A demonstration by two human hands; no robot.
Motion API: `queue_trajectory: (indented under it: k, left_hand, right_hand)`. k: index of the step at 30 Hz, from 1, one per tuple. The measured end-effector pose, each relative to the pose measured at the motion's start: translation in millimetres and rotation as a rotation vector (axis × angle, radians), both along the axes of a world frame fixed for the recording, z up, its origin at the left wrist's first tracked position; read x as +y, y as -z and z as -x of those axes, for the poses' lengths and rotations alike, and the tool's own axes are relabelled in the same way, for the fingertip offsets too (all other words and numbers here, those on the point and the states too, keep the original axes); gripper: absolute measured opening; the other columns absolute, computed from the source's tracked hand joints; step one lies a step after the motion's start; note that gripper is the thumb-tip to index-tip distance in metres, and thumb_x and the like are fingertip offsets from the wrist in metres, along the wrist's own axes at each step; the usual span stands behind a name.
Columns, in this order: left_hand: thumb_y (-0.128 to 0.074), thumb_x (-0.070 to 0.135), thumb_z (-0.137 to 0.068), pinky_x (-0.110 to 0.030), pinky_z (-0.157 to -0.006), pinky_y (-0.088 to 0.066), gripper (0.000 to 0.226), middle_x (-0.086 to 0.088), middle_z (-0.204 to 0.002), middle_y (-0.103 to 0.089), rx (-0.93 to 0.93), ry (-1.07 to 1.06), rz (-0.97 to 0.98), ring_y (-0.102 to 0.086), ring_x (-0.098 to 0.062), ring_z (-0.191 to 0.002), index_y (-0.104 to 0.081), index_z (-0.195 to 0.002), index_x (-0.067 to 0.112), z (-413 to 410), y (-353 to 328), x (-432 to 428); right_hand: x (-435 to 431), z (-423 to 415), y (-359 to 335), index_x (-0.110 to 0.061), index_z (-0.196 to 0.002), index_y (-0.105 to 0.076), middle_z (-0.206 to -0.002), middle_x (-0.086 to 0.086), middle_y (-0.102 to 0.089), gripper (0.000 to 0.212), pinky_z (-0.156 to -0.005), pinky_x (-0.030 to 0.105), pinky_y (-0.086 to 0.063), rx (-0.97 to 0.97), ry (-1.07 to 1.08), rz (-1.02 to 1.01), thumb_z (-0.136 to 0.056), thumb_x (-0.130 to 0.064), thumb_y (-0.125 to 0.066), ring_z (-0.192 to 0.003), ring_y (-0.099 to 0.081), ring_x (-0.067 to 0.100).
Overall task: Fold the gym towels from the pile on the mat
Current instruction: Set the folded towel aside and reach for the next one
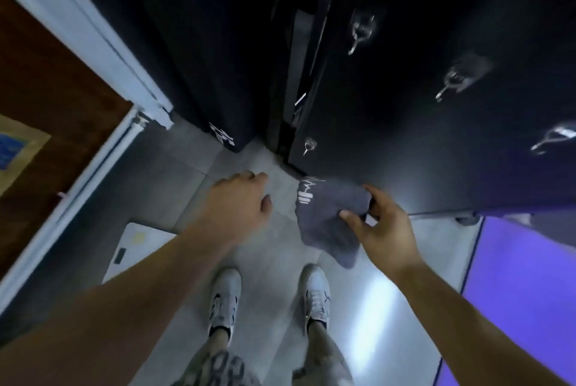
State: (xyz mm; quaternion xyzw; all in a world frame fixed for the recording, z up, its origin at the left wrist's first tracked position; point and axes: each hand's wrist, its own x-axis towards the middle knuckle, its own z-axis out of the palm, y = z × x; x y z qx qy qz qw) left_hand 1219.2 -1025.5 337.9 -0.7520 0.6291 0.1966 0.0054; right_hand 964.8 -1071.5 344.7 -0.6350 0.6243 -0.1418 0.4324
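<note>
I count one towel (pixel 327 220), two hands and two white shoes (pixel 224 298). My right hand (pixel 385 231) pinches the towel between thumb and fingers, at 1 o'clock from my feet. My left hand (pixel 240 203), at 11 o'clock, is loosely curled and holds nothing. The towel hangs bunched, dark grey with white print.

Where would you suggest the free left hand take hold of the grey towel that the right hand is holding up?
Probably the upper corner by the white logo, approached from the left. The right hand pinches the right edge of the grey towel, and the cloth sags below it. The logo corner is free and faces the left hand, which holds nothing.
</note>
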Motion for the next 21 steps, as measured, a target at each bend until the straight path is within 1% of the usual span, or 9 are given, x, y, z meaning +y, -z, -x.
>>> queue_trajectory:
  k: [2,6,9,12,15,16,18,19,21]
  left_hand:
    - [-0.055,0.031,-0.092,-0.037,-0.074,-0.049,0.02,-0.008,-0.097,-0.065,-0.009,0.072,0.04,-0.066,-0.033,-0.088,-0.06,-0.103,0.015,-15.3,45.6,-12.6]
    - [-0.054,0.035,-0.095,-0.037,-0.078,-0.051,0.028,-0.007,-0.109,-0.067,0.016,0.115,0.055,-0.066,-0.031,-0.096,-0.062,-0.117,0.018,-41.3,133.8,-33.3]
    - [-0.053,0.037,-0.097,-0.037,-0.082,-0.051,0.031,-0.005,-0.115,-0.066,0.079,0.098,0.074,-0.064,-0.029,-0.103,-0.062,-0.121,0.02,-48.4,182.2,-42.5]
    - [-0.05,0.039,-0.102,-0.038,-0.092,-0.05,0.031,0.0,-0.121,-0.064,0.303,0.063,0.127,-0.062,-0.023,-0.11,-0.062,-0.124,0.022,-47.6,211.0,-56.3]
    - [-0.049,0.041,-0.103,-0.032,-0.106,-0.044,0.039,0.011,-0.134,-0.055,0.652,0.072,0.059,-0.055,-0.007,-0.122,-0.056,-0.137,0.026,-43.1,225.8,-77.8]
    - [-0.05,0.042,-0.102,-0.028,-0.109,-0.043,0.041,0.012,-0.137,-0.054,0.74,0.081,0.021,-0.053,-0.002,-0.126,-0.053,-0.14,0.029,-41.6,227.8,-85.2]
    - [-0.056,0.031,-0.102,-0.023,-0.11,-0.042,0.042,0.012,-0.142,-0.055,0.864,0.117,-0.079,-0.05,0.0,-0.13,-0.049,-0.144,0.03,-41.2,230.7,-99.1]
    - [-0.06,0.022,-0.101,-0.021,-0.109,-0.043,0.047,0.012,-0.143,-0.054,0.922,0.13,-0.144,-0.05,0.0,-0.13,-0.047,-0.146,0.028,-43.7,232.8,-106.3]
    - [-0.067,0.012,-0.095,-0.018,-0.098,-0.05,0.065,0.012,-0.146,-0.051,1.063,0.129,-0.308,-0.055,-0.001,-0.125,-0.039,-0.152,0.028,-53.6,235.8,-119.9]
  right_hand:
    - [-1.7,-10.7,46.1,-0.038,-0.116,-0.06,-0.104,-0.021,-0.071,0.036,-0.091,0.043,-0.056,0.011,0.016,0.017,-0.083,-0.033,-0.071,-0.1,-0.068,0.008]
    - [-9.4,-30.5,137.0,-0.04,-0.12,-0.059,-0.11,-0.017,-0.069,0.044,-0.093,0.042,-0.055,0.074,0.009,0.024,-0.078,-0.053,-0.061,-0.105,-0.066,0.009]
    - [-15.7,-41.4,189.1,-0.042,-0.127,-0.056,-0.113,-0.011,-0.064,0.052,-0.094,0.038,-0.051,0.164,-0.046,0.075,-0.079,-0.063,-0.052,-0.11,-0.056,0.013]
    - [-27.7,-51.4,217.4,-0.047,-0.132,-0.051,-0.109,-0.004,-0.057,0.052,-0.094,0.037,-0.046,0.2,-0.088,0.069,-0.083,-0.062,-0.052,-0.109,-0.046,0.021]
    - [-47.3,-63.6,234.0,-0.049,-0.138,-0.045,-0.116,0.0,-0.059,0.06,-0.098,0.041,-0.049,0.12,-0.166,0.002,-0.08,-0.065,-0.053,-0.113,-0.052,0.021]
    - [-52.0,-68.2,236.5,-0.048,-0.137,-0.046,-0.121,-0.001,-0.06,0.057,-0.101,0.043,-0.05,0.048,-0.19,-0.012,-0.083,-0.059,-0.059,-0.117,-0.056,0.02]
    - [-58.5,-73.6,236.3,-0.038,-0.137,-0.052,-0.129,-0.005,-0.061,0.05,-0.106,0.038,-0.049,-0.139,-0.241,-0.072,-0.092,-0.026,-0.069,-0.122,-0.059,0.012]
    - [-62.0,-75.0,235.1,-0.032,-0.138,-0.053,-0.131,-0.007,-0.062,0.051,-0.107,0.036,-0.049,-0.223,-0.268,-0.106,-0.093,-0.01,-0.067,-0.123,-0.059,0.009]
    - [-68.4,-75.4,231.1,-0.026,-0.137,-0.055,-0.131,-0.001,-0.064,0.055,-0.106,0.038,-0.05,-0.368,-0.306,-0.165,-0.09,0.003,-0.065,-0.124,-0.06,0.013]
